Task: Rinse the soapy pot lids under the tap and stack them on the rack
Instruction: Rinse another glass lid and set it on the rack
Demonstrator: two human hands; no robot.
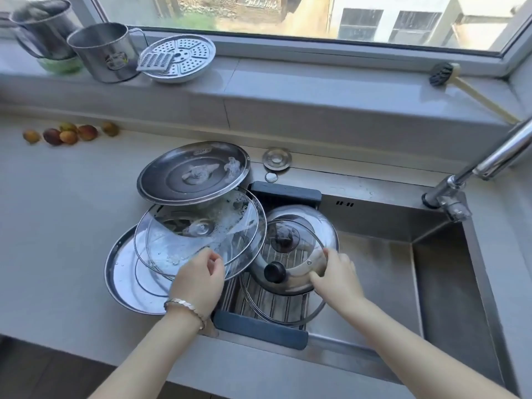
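Head view: the soapy glass lid point(198, 237) is seen at the left edge of the sink point(374, 269). It is tilted, its far rim tucked under a sudsy steel lid point(193, 174) and its near part overlapping a large steel lid point(126, 275) that lies on the table point(57, 226). Suds are streaked across its far right part. Its near rim is pinched by the left hand point(198, 280), with the fingers curled at the edge.

Just to the right, a rack point(259, 331) is laid across the sink. On it a small glass lid point(296, 240) with a dark knob is leant over a steel lid with a black knob point(276, 272), and a further glass lid point(273, 306) lies flat beneath them. The near right rim of the small glass lid is grasped by the right hand point(335, 272), thumb and fingers closed on its metal band.

The tap point(489, 159) stands at the far right corner of the sink, well apart from the soapy glass lid; no running water can be made out. The coming move is judged to turn on this: the soapy glass lid lies left of the rack and the tap right of it. The lid must therefore be drawn out from under the sudsy steel lid and carried rightwards over the racked lids. Being round, it has no long axis. It is held by the left hand, though the right hand is nearer the tap.

On the windowsill point(288, 90), steel mugs point(106, 53) and a perforated steamer plate point(184, 59) are set.
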